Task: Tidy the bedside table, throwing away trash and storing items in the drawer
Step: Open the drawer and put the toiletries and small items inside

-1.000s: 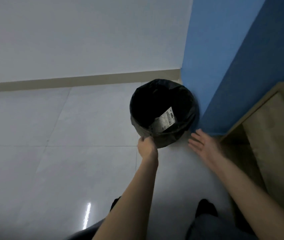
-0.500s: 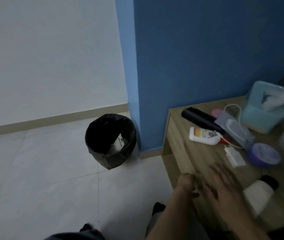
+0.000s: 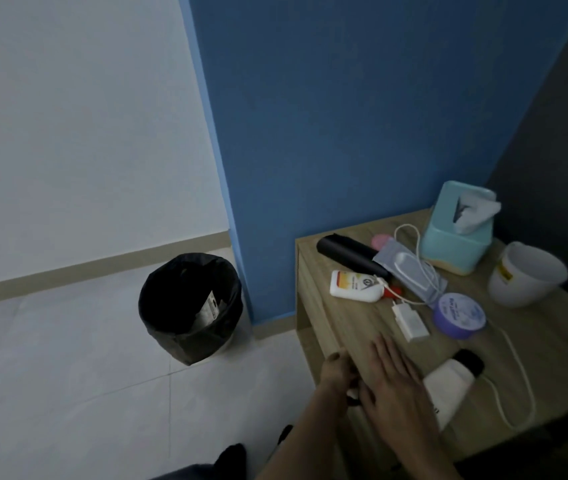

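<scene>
Looking down at the surface (image 3: 352, 327) from its left corner. Left hand (image 3: 336, 372) sits right at the left edge, fingers curled over it. A small dark-and-white bit shows btwn the two hands, too blurred to name, so can't tell if that grip is clamped on anything. Right hand (image 3: 391, 386) lies flat on the surface, fingers straight, grip holding nothing, just beside the white tube (image 3: 449, 384) w/ black cap. Bare wood runs along that edge from the hands up to the lotion bottle (image 3: 355, 286). Charger plug (image 3: 409, 322) & purple tin (image 3: 460, 315) crowd the middle; cable (image 3: 518, 372) loops toward the near-right edge. Tissue box (image 3: 455, 240) & white cup (image 3: 525, 278) stand at the back, nr the wall. Trash bin (image 3: 185, 344), black liner, stands on the floor (image 3: 68, 375) left of the surface, a strip of tile btwn them, a paper scrap (image 3: 210, 308) inside. Open floor lies left of the bin.
</scene>
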`<state>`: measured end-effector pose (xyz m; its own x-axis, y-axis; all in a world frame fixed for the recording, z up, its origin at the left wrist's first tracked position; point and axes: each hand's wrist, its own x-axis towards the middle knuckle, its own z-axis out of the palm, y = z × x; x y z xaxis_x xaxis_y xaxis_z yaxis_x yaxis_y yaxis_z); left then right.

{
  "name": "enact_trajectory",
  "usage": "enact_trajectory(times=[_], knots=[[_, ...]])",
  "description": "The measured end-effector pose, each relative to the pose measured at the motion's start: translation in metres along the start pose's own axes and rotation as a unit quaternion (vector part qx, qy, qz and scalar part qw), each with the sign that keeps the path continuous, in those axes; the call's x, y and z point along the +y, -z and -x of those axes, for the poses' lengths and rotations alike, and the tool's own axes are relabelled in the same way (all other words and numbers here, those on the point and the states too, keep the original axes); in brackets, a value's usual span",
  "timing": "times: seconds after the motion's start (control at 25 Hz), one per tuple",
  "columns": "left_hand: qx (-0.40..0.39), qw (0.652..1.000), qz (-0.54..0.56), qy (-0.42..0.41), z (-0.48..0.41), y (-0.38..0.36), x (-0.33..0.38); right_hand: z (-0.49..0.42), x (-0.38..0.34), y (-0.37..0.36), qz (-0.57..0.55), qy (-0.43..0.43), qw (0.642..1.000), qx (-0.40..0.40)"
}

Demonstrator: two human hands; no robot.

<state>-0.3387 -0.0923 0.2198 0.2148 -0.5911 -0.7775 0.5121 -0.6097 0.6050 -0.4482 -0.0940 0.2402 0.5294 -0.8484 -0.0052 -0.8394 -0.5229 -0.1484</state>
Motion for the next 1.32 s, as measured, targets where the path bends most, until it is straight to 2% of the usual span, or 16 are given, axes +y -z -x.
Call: enact_trajectory(times=[0.2,0.36,0.56,0.76,1.0,1.08,1.16,1.24,1.32], knots=[[0.008,0.998,-0.054,0.014,-0.007,0.005,0.02,-0.005,0.003,-0.007,0.001,0.008,1.0,0.021],[-0.027,0.997,-0.064,0.034,0.001,0.013,0.034,-0.008,0.006,-0.012,0.0,0.006,0.999,0.035],[-0.021,0.996,-0.079,0.035,0.009,0.027,0.032,-0.005,0.005,-0.011,0.006,0.011,0.999,0.039],[-0.002,0.996,-0.084,0.024,0.022,0.073,0.022,0.001,0.002,-0.01,0.009,0.011,0.999,0.044],[0.078,0.988,-0.133,-0.019,0.027,0.126,0.006,0.003,-0.001,-0.006,0.0,0.003,1.0,0.031],[0.135,0.973,-0.182,-0.03,0.03,0.138,0.004,0.003,-0.002,-0.005,-0.036,0.008,0.998,0.041],[0.216,0.945,-0.233,-0.073,0.036,0.141,0.002,0.008,-0.005,0.003,-0.121,0.01,0.989,0.089],[0.291,0.896,-0.286,-0.174,0.045,0.136,-0.005,0.021,-0.002,0.012,-0.191,-0.013,0.97,0.15],[0.283,0.864,-0.317,-0.269,0.065,0.108,-0.005,0.034,0.01,0.019,-0.166,-0.075,0.964,0.195]])
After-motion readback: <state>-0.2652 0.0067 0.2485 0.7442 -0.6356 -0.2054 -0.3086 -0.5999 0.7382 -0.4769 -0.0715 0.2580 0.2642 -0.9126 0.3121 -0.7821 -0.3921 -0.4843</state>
